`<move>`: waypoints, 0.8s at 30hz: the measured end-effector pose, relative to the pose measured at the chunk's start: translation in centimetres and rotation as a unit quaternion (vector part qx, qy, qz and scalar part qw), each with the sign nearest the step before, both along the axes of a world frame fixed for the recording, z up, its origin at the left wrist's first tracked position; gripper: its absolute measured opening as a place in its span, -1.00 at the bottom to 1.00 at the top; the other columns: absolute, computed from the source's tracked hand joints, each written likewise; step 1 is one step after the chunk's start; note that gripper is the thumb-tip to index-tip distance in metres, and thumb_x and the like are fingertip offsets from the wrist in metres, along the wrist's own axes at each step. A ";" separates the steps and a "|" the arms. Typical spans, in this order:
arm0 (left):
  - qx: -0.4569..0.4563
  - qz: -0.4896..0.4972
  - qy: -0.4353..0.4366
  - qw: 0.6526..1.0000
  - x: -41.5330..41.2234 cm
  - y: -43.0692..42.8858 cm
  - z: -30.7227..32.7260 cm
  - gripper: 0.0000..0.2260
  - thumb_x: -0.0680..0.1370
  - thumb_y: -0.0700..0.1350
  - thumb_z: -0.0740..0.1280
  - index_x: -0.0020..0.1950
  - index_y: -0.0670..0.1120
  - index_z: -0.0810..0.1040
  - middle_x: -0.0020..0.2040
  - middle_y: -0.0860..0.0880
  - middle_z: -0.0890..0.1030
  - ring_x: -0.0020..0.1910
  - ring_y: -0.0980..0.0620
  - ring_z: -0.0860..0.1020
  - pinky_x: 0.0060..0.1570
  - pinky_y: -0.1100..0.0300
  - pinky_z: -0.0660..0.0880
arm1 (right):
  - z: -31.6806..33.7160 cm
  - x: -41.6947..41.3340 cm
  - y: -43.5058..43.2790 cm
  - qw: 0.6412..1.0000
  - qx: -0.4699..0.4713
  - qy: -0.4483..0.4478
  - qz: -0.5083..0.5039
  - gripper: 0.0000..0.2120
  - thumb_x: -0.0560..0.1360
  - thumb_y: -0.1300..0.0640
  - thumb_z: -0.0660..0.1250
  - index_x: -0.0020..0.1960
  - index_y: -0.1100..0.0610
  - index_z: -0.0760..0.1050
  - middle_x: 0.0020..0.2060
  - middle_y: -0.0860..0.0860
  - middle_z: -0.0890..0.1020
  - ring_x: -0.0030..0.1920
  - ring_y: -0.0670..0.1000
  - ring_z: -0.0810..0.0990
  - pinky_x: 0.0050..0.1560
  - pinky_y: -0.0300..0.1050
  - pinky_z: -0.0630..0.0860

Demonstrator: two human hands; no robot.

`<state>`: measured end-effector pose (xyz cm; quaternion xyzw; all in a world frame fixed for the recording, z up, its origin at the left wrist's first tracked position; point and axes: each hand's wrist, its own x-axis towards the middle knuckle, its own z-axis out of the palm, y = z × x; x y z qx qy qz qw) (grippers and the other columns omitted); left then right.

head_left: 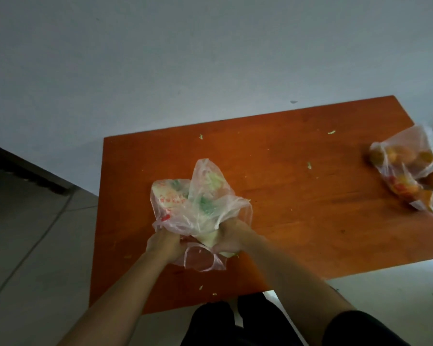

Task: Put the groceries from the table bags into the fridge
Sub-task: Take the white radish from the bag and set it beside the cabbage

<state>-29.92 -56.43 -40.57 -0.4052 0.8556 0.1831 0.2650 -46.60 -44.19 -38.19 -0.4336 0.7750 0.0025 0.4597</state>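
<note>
close up, the left hand (164, 242) and right hand (231, 236) both clutch a thin plastic bag (198, 203) of pale leafy greens on the orange table (285, 196). soft, slippery and light, it likely lifts best from underneath. far right of the hands lies 1 fruit bag (410, 176).

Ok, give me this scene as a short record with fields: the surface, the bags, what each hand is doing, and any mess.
surface: orange-brown wooden table
near bag: clear plastic bag holding pale green leafy vegetables
far bag: second plastic bag at the table's right edge, with orange round items, untouched
left hand: gripping the near bag's lower left side
right hand: gripping the near bag's lower right side
mess: small green leaf scraps scattered on the table
fridge: not in view
</note>
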 end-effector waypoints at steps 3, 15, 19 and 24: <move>0.011 0.050 0.016 0.999 0.0 -0.3 0.3 -0.60 0.58 0.22 0.21 0.35 0.08 0.49 0.27 -0.07 0.56 0.21 -0.14 0.55 0.06 0.02 0.56 | 1.4 -1.7 0.3 0.997 -0.067 -0.019 -0.028 -0.21 0.39 -0.10 0.54 0.51 0.11 0.33 0.43 0.09 0.43 0.47 0.16 0.32 0.42 0.00 0.30; -0.061 0.184 0.218 0.957 -4.5 -1.5 7.4 -0.70 0.68 0.01 0.11 0.26 -0.11 0.51 0.02 -0.06 0.61 -0.12 -0.01 0.58 -0.26 0.16 0.47 | 7.9 -7.9 2.8 0.936 -0.206 -0.166 -0.231 -0.44 0.30 -0.13 0.60 0.27 -0.03 0.62 0.01 -0.01 0.68 -0.13 0.00 0.67 -0.37 -0.17 0.57; -0.102 0.088 0.260 0.956 -6.3 -0.5 9.4 -0.73 0.64 0.16 0.14 0.18 0.03 0.46 0.03 0.06 0.56 -0.14 0.10 0.58 -0.29 0.16 0.56 | 10.3 -8.9 6.2 0.922 -0.232 -0.154 -0.268 -0.41 0.29 -0.15 0.62 0.28 -0.06 0.62 -0.01 0.00 0.68 -0.18 0.01 0.66 -0.37 -0.14 0.56; -0.002 0.081 0.341 0.937 -9.4 2.7 10.9 -0.76 0.67 0.07 0.13 0.17 -0.05 0.46 -0.03 0.02 0.58 -0.16 0.08 0.54 -0.24 0.18 0.49 | 13.2 -7.5 11.1 0.898 -0.264 -0.112 -0.335 -0.44 0.34 -0.10 0.60 0.29 -0.03 0.58 0.03 -0.02 0.65 -0.16 0.03 0.66 -0.36 -0.09 0.60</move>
